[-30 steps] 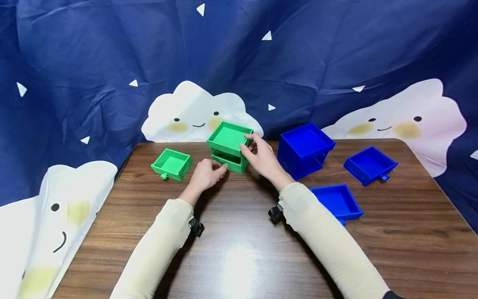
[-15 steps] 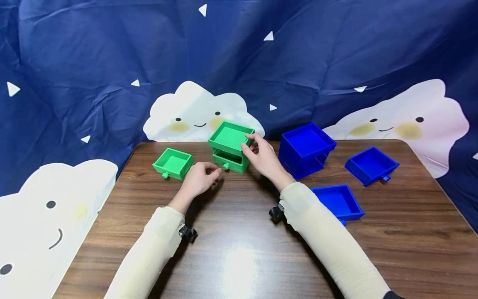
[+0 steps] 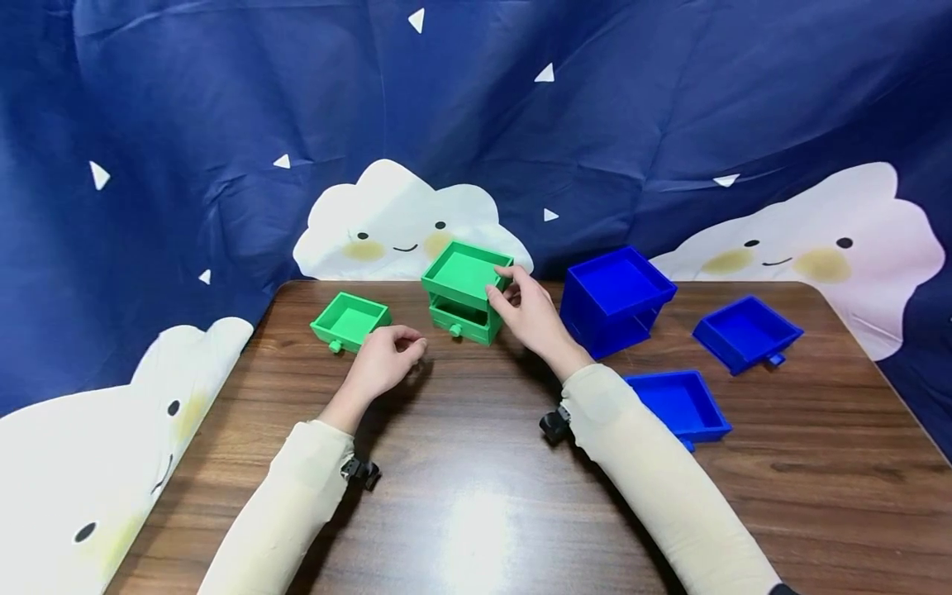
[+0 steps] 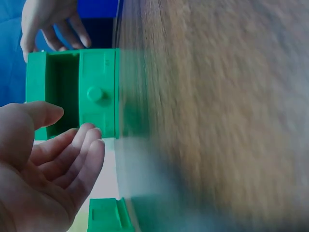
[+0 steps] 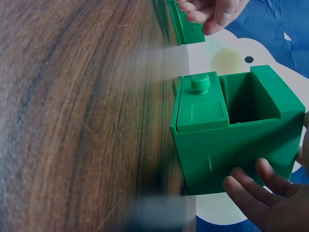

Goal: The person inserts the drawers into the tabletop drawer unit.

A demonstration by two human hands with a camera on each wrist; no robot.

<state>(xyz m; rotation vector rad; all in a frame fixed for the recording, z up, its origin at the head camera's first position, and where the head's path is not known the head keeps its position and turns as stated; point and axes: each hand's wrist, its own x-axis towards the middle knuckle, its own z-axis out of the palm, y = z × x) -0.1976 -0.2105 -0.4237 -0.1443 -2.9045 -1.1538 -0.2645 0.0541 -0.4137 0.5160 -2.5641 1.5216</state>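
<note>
A small green drawer cabinet [image 3: 467,285] stands upright near the table's back edge. Its upper slot is bare, and a drawer with a round knob [image 4: 95,94] fills the lower one. My right hand [image 3: 531,314] holds the cabinet by its right top rim, its other fingers [image 5: 248,191] against the side wall. My left hand [image 3: 385,359] hovers over the table with relaxed fingers and nothing in it, apart from the cabinet. Just behind that hand lies a loose green drawer [image 3: 351,321], partly hidden by it in the head view.
A blue cabinet [image 3: 617,297] with open front slots stands to the right. Two loose blue drawers, one farther back [image 3: 747,330] and one nearer [image 3: 680,403], lie beyond my right forearm. Behind the wooden table [image 3: 476,463] hangs a blue cloth [image 3: 595,124] with cloud prints.
My left hand has left the lower drawer's front, uncovering its knob, and moved left and nearer to me. My right hand has stayed on the green cabinet.
</note>
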